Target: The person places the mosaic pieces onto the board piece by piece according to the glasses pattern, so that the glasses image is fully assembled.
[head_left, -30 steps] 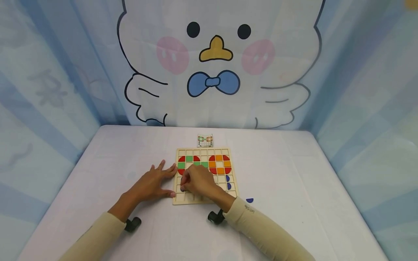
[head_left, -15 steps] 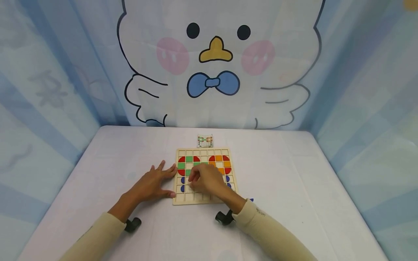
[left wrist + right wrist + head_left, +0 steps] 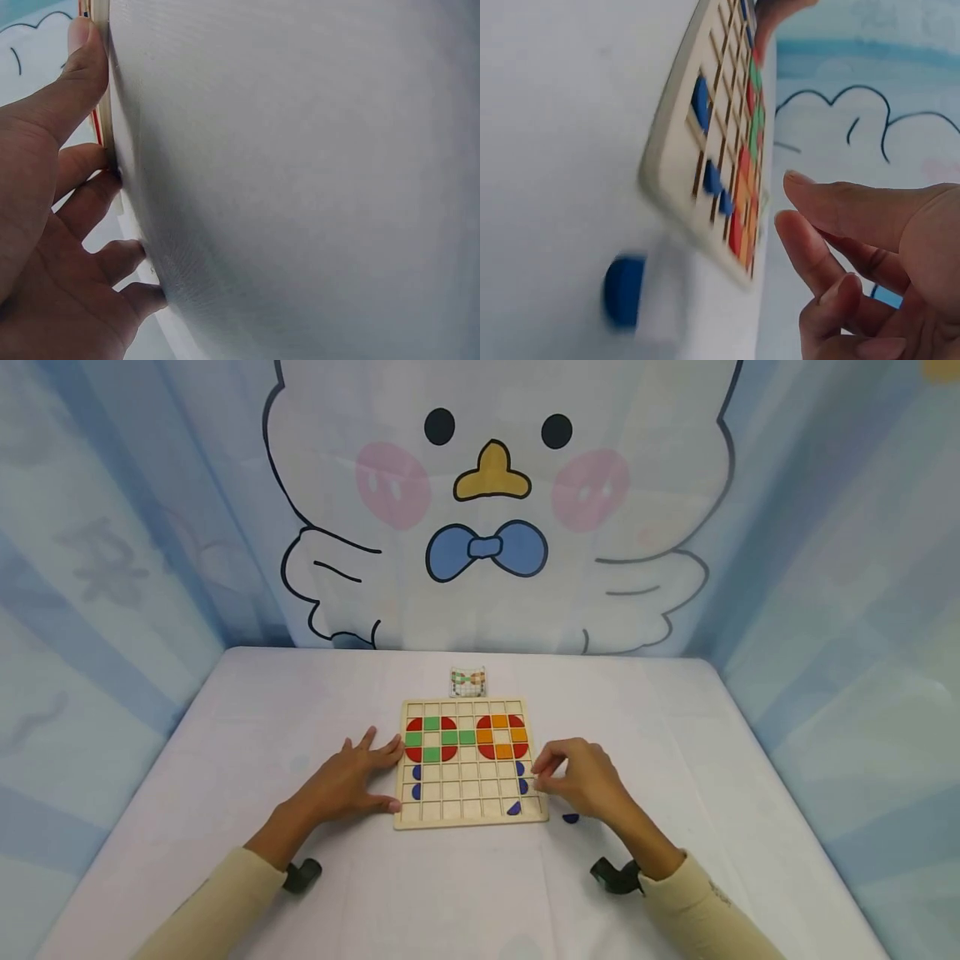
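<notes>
A wooden grid board (image 3: 465,791) lies on the table, with red, green and orange tiles making two ring shapes joined by a green square (image 3: 467,737). Two blue half-round pieces sit near its left edge, and two more near the right. Another blue piece (image 3: 513,808) lies askew in the bottom row. My left hand (image 3: 347,789) is spread flat beside the board, thumb and fingertips at its left edge. Just off the right edge hovers my right hand (image 3: 585,779), thumb and index finger slightly apart with nothing between them. Below it a loose blue half-round piece (image 3: 624,291) lies on the cloth.
A small pattern card (image 3: 468,682) lies just behind the board. White cloth (image 3: 315,910) covers the table, and a curtain with a cartoon bird (image 3: 487,602) hangs behind it. Dark wrist cameras (image 3: 617,876) are strapped to both wrists.
My right hand has moved from the board's left side to beyond its right edge, uncovering the two left blue pieces and the askew one. The left hand stays at the board's edge.
</notes>
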Motion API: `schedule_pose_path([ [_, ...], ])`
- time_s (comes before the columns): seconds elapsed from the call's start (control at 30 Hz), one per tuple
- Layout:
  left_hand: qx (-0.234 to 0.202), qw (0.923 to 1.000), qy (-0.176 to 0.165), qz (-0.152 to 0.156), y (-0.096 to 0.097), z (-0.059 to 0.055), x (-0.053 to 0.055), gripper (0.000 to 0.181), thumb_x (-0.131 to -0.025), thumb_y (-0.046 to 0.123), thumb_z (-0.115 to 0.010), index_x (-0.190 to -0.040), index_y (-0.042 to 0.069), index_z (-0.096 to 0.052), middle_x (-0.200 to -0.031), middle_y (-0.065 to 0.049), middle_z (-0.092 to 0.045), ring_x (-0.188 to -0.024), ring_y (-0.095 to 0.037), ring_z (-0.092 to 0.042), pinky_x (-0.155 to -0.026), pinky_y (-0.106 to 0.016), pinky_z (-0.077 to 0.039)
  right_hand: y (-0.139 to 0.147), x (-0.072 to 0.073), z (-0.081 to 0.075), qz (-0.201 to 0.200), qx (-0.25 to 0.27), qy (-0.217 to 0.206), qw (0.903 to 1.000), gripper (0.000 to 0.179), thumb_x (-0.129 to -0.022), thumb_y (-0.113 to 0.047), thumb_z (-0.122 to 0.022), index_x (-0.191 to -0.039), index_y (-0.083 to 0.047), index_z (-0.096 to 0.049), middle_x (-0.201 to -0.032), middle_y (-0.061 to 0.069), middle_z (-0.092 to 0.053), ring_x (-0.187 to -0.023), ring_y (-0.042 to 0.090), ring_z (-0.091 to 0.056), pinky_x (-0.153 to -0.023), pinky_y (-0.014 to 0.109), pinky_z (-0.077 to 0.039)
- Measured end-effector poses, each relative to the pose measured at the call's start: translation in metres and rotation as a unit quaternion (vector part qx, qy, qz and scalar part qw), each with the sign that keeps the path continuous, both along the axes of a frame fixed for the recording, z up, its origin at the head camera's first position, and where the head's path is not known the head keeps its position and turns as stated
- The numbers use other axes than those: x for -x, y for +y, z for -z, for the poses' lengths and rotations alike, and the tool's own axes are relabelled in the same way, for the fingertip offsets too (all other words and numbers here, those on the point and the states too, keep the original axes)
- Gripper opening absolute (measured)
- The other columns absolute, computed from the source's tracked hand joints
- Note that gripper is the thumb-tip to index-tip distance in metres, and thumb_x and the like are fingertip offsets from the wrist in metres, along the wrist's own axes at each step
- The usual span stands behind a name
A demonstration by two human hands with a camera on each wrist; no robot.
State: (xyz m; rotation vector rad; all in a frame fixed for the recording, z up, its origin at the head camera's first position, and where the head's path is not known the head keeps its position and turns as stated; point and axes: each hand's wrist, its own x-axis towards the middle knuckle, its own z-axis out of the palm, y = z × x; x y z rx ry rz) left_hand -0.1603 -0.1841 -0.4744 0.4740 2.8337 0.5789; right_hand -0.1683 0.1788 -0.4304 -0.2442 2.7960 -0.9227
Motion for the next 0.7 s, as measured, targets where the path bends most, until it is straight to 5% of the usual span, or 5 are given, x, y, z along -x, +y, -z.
schedule_pose_path([
  [0.37,0.000,1.0000,-0.001,-0.002,-0.001,-0.001,0.000,0.100,-0.078,0.048,-0.092,-0.160,0.014,-0.046,-0.169,-0.009,-0.041,-0.162,-0.051,-0.019,-0.127,-0.072,-0.021,0.043,-0.025,0.017,-0.004,-0.083,-0.014,0.9965,0.021,-0.078,-0.013,-0.095,-0.082,-0.023,-0.077,-0.079,-0.009,-0.067,-0.082,0.014,-0.057,-0.078,0.034,-0.047],
  [0.7,-0.004,1.0000,0.001,0.000,-0.001,0.001,0.000,0.101,-0.078,0.049,-0.092,-0.161,0.014,-0.046,-0.169,-0.009,-0.041,-0.162,-0.051,-0.019,-0.127,-0.072,-0.021,0.044,-0.029,0.022,-0.016,-0.091,-0.012,0.9957,0.027,-0.078,-0.008,-0.094,-0.079,-0.022,-0.070,-0.074,-0.007,-0.062,-0.075,0.014,-0.055,-0.070,0.032,-0.043],
])
